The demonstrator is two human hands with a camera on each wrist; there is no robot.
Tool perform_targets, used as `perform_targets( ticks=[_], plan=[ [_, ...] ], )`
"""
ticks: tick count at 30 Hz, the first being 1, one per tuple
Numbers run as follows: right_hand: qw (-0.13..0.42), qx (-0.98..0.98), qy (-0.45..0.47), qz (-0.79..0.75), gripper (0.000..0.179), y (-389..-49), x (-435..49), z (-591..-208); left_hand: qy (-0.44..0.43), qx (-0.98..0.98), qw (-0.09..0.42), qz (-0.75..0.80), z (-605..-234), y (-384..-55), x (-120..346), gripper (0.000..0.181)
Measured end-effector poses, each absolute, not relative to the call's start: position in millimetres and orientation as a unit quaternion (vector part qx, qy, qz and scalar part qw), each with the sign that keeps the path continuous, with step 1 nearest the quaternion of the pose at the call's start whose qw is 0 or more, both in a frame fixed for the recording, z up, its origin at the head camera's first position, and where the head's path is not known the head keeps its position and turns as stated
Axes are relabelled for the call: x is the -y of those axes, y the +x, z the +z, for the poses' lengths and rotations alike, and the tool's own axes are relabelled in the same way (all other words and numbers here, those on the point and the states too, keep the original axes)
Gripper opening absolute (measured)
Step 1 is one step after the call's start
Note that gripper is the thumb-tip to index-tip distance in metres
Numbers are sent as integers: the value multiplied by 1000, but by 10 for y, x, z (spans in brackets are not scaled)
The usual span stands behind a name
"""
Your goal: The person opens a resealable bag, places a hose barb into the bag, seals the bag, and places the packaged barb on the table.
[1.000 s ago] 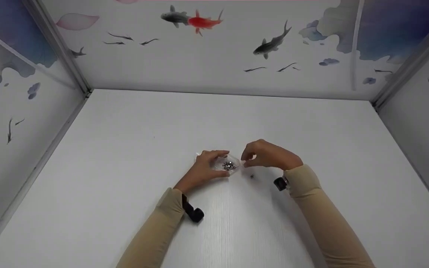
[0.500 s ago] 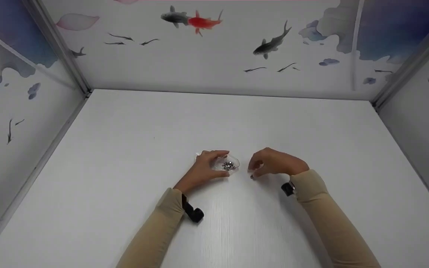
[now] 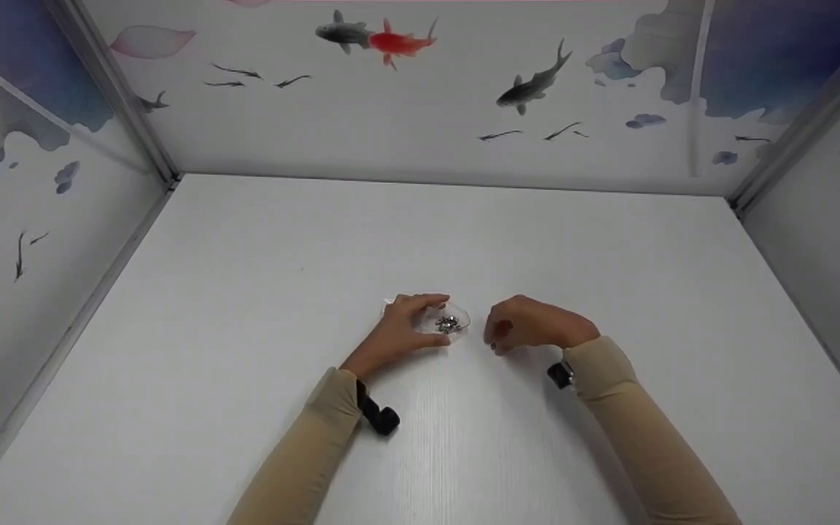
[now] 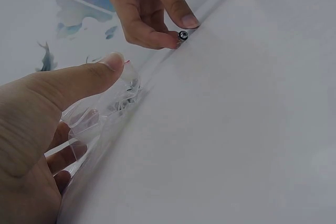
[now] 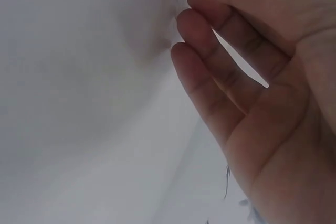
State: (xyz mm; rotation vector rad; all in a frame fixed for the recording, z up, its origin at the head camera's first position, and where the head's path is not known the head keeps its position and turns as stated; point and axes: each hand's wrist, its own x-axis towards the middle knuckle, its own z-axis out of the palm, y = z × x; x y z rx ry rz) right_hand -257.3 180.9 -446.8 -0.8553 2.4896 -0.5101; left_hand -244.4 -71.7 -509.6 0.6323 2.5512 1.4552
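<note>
My left hand point(image 3: 399, 324) holds a clear plastic bag point(image 4: 107, 109), its thumb and fingers spread around the mouth. Several small shiny metal pieces point(image 3: 448, 324) lie inside the bag. To the right of it, my right hand point(image 3: 529, 322) has its thumb and forefinger at either side of one small round silver-and-dark metal piece point(image 4: 182, 35), low at the tabletop. That hand's other fingers point(image 5: 202, 77) are bent close together in the right wrist view, where the metal piece is hidden.
A white tabletop point(image 3: 245, 292) spreads around both hands. White panels point(image 3: 420, 117) with painted fish and blue shapes enclose it at the back and sides, joined by grey metal corner posts point(image 3: 117, 87). Each wrist wears a small black camera point(image 3: 383, 421).
My right hand has moved from beside the bag's mouth slightly right and toward me, closing its fingertips on the loose metal piece. My left hand and the bag have stayed in place.
</note>
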Motion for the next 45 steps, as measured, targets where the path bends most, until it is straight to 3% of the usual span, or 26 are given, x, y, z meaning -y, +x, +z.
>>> perform_targets(
  ticks=[27,45],
  plan=[
    [233,-903,-312,-182,9,-2616,-1805,-4455,211,-846,70,484,-5100,-2442,719,66],
    [169,-896,-359,-200,11,-2663,-1746,-4296,219,-843,71,486,-5099,-2446,723,67]
  ],
)
